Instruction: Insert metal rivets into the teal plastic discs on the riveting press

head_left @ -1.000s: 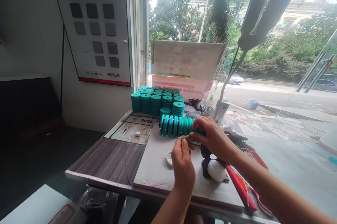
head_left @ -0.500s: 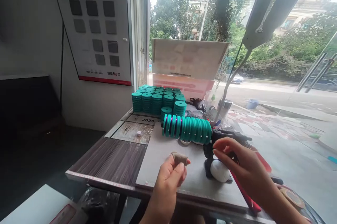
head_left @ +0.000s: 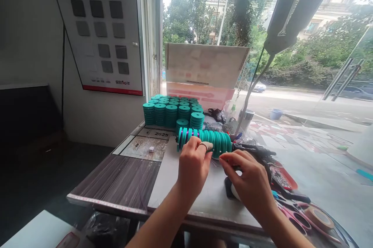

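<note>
A row of green foam spools (head_left: 217, 141) sits on a horizontal spindle above the light board. Purple thread shows between the spools at the left end, and white pin heads dot their front. My left hand (head_left: 194, 164) is at the front of the row, fingers curled and closed, with a beige wrap (head_left: 206, 145) round one finger. Whatever its fingertips hold is hidden. To the right, near the last spools, my right hand (head_left: 249, 172) has thumb and forefinger pinched together; anything between them is too fine to make out. A white round object (head_left: 235, 190) on a black base is partly behind it.
Stacked green spools (head_left: 171, 112) stand at the back by the window. On the right lie a red tray (head_left: 287, 178), pink-handled scissors (head_left: 300, 219) and a tape roll (head_left: 319, 218). A lamp arm (head_left: 281, 34) rises at right. A small pale block (head_left: 151, 149) lies left.
My left hand has moved up and forward to the spools and now covers part of them. My right hand has come lower and to the left, nearer the left. The view has shifted slightly.
</note>
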A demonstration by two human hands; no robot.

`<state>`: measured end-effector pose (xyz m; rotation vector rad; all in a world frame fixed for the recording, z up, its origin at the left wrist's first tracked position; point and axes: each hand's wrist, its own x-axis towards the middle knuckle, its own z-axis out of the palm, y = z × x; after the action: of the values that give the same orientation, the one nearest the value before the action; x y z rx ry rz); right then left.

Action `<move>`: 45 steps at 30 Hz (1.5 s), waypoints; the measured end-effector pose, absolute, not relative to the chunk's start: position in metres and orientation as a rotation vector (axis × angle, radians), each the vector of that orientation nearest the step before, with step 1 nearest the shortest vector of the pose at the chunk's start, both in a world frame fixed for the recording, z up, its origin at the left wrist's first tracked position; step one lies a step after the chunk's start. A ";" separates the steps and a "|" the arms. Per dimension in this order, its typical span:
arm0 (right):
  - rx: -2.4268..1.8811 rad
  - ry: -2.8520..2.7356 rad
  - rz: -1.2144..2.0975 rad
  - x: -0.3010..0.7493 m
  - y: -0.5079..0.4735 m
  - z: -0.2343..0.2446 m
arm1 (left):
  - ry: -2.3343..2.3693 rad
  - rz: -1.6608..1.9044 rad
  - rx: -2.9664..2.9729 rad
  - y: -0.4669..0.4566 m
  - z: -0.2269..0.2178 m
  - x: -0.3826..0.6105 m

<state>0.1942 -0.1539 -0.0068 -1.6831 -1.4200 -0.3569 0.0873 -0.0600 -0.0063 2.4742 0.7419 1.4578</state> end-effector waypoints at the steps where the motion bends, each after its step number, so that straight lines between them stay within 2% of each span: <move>1: -1.664 -1.427 -0.437 0.194 -0.151 -0.007 | 0.731 1.468 2.520 -0.057 -0.006 0.089; 7: -1.604 -1.610 -0.756 0.199 -0.132 0.001 | 0.700 1.506 2.644 -0.052 0.001 0.091; 13: -1.816 -1.713 -1.032 0.197 -0.130 0.018 | 0.800 1.344 2.679 -0.054 0.011 0.094; 17: -1.957 -1.712 -1.246 0.185 -0.130 0.022 | 0.844 1.359 2.685 -0.053 0.011 0.097; 29: -2.297 -1.821 -0.755 0.184 -0.119 0.039 | 0.854 1.355 2.696 -0.052 0.010 0.096; 32: -2.234 -1.827 -0.742 0.188 -0.119 0.040 | 0.833 1.353 2.692 -0.052 0.010 0.096; 38: -1.817 -1.627 -0.650 0.195 -0.141 0.025 | 0.805 1.310 2.629 -0.050 0.014 0.098; 45: -1.805 -1.397 -0.602 0.189 -0.142 -0.003 | 0.819 1.308 2.619 -0.048 0.017 0.098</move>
<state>0.1894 -0.1416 -0.0032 -1.8050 -1.3968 -0.6016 0.0981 -0.0481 0.0166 2.6191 0.8185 1.3079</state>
